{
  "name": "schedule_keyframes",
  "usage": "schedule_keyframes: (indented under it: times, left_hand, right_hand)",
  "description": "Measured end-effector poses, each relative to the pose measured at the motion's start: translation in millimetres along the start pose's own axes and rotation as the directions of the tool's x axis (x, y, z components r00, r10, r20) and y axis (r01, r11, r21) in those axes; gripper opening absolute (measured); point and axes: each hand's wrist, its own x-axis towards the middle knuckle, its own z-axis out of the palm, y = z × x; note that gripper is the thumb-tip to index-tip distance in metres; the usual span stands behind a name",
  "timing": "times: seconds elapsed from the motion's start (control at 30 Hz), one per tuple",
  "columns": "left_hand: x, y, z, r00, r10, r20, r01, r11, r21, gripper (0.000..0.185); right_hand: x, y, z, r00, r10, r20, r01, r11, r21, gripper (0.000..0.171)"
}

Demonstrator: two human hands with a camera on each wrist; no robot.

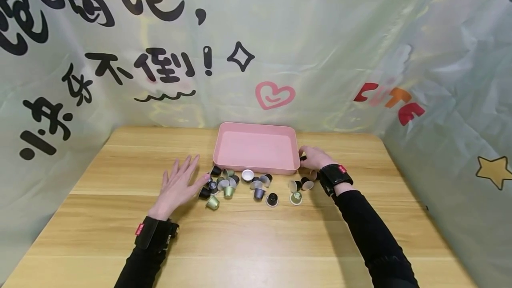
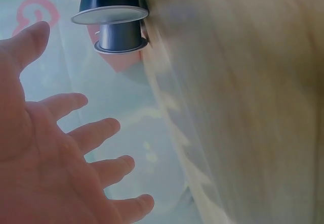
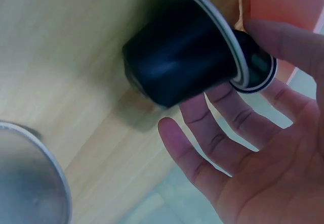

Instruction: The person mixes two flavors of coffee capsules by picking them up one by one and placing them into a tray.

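Wrist views: right hand (image 3: 276, 155) pinches a dark, pale-rimmed capsule (image 3: 255, 59) (left hand (image 2: 55, 153) splayed).

- In the head view, the fingertips of the right hand (image 1: 318, 159) are partly hidden, and the black capsule (image 1: 303, 158) there is too small to be seen well.
- In the right wrist view, one nearer dark capsule (image 3: 182, 52) covers part of it; a pale lid (image 3: 30, 178) is cut at the left edge.
- In the left wrist view, the picture's edge cuts the left hand (image 2: 55, 148) and a dark capsule (image 2: 111, 1).
- In the left heap (image 1: 222, 185), capsules cover each other.
- The red tag (image 1: 139, 229) is too small to read.
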Motion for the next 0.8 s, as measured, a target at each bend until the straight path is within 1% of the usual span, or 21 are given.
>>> schedule_keyframes:
  times: [0.13, 0.33, 0.43, 0.53, 0.63, 0.73, 0.8]
  left_hand:
    - [0.3, -0.1, 0.5, 1.000, -0.001, 0.001, 0.001, 1.000, 0.000, 0.080]
    - [0.5, 0.9, 0.4, 1.000, 0.003, 0.003, -0.003, 1.000, -0.007, 0.081]
    - [0.4, 1.0, 0.3, 1.000, 0.004, 0.003, -0.004, 1.000, -0.009, 0.081]
    - [0.1, 1.0, 0.1, 1.000, 0.003, 0.002, -0.003, 1.000, -0.004, 0.081]
    - [0.2, 0.9, 0.2, 1.000, 0.007, -0.002, -0.007, 1.000, -0.001, 0.081]
    - [0.0, 2.6, 0.3, 0.999, 0.044, -0.008, -0.044, 0.999, 0.000, 0.080]
    - [0.1, 5.1, 0.5, 0.995, 0.097, -0.017, -0.097, 0.995, 0.001, 0.078]
  right_hand:
    - [-1, 1, 1, 0.999, -0.026, -0.046, 0.025, 0.999, -0.022, 0.027]
    - [-10, 2, 2, 0.987, -0.030, -0.160, 0.031, 1.000, 0.000, 0.027]
    - [-15, 1, 1, 0.971, -0.051, -0.235, 0.057, 0.998, 0.019, 0.024]
    - [-19, -1, -1, 0.949, -0.071, -0.306, 0.086, 0.996, 0.035, 0.020]
    - [-22, -4, -4, 0.930, -0.088, -0.356, 0.107, 0.994, 0.036, 0.018]
    - [-25, -12, -7, 0.917, -0.096, -0.387, 0.118, 0.992, 0.033, 0.021]
    - [-26, -18, -9, 0.910, -0.108, -0.399, 0.127, 0.992, 0.022, 0.025]
